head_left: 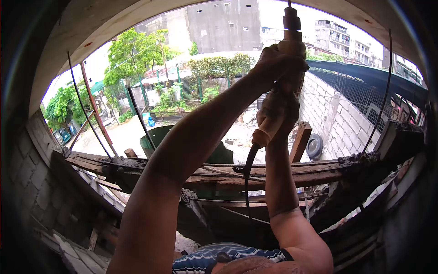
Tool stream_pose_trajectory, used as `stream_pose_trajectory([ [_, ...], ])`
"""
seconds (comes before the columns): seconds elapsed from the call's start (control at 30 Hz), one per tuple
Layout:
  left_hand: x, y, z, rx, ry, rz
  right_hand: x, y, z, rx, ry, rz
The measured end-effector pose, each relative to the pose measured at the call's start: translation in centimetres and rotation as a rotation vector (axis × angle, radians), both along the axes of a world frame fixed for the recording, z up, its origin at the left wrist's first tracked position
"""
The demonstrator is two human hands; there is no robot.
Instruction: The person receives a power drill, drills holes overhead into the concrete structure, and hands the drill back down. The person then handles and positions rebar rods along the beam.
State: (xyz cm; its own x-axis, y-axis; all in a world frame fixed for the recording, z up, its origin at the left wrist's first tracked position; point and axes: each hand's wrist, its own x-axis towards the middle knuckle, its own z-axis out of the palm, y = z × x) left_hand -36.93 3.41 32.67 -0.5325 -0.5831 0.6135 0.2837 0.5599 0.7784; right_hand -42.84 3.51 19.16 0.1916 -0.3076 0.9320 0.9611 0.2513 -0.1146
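A hammer drill (292,47) is held upright overhead, its chuck and bit pointing up at the ceiling (105,23). The front of its body is wrapped by my left hand (276,63), fingers closed. Lower down, my right hand (285,112) grips the drill near its rear handle, also closed. A dark power cord (247,182) hangs from the handle's end. The bit's tip lies beyond the top of the view, so its contact with the ceiling is hidden.
In front runs a rough wooden beam (219,176) with concrete lumps and rebar along it. Thin steel bars (86,107) stand upright at left, another bar (385,91) at right. Beyond are a block wall (324,102), a tire (314,146) and a green sheet (159,136).
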Motion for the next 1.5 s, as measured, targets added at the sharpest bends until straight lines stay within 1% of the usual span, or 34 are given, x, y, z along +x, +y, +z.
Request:
stream_pose_trajectory([
  [0.1,0.11,0.14,0.05,0.031,0.032,-0.020,0.02,0.27,0.04,0.013,0.007,0.024],
  [0.4,0.43,0.37,0.03,-0.004,0.058,-0.041,0.25,0.35,0.05,0.035,-0.007,0.008],
  [0.6,0.40,0.26,0.09,-0.068,-0.022,-0.009,0.22,0.30,0.11,0.015,-0.019,0.020],
  [0.67,0.19,0.32,0.06,-0.015,0.060,-0.011,0.03,0.18,0.06,0.011,-0.017,0.006],
  [0.8,0.20,0.49,0.09,-0.008,0.062,-0.037,-0.04,0.44,0.11,0.010,-0.013,0.021],
  [0.9,0.22,0.27,0.07,-0.020,0.060,-0.053,-0.04,0.47,0.14,0.015,-0.016,-0.001],
  [0.97,0.14,-0.04,0.02,-0.060,0.002,-0.035,-0.14,0.50,0.23,0.033,0.007,-0.052],
  [1.07,-0.05,-0.29,-0.07,-0.057,0.021,-0.049,-0.20,0.71,0.25,0.045,0.012,-0.056],
  [1.2,0.02,-0.44,-0.10,-0.061,0.010,-0.059,-0.19,-0.02,-0.05,-0.012,-0.015,0.004],
  [1.27,-0.25,-0.37,-0.03,-0.031,0.000,-0.003,-0.40,-0.21,-0.07,-0.013,-0.010,0.002],
  [1.3,-0.27,-0.37,-0.05,-0.032,0.000,-0.004,-0.45,-0.23,-0.06,-0.013,-0.010,0.001],
  [1.37,-0.27,-0.36,-0.09,-0.058,-0.002,0.067,-0.49,-0.21,-0.08,-0.029,-0.004,-0.009],
  [1.5,-0.06,-0.11,0.04,-0.066,-0.004,0.032,-0.33,-0.12,-0.04,-0.024,-0.012,0.003],
])
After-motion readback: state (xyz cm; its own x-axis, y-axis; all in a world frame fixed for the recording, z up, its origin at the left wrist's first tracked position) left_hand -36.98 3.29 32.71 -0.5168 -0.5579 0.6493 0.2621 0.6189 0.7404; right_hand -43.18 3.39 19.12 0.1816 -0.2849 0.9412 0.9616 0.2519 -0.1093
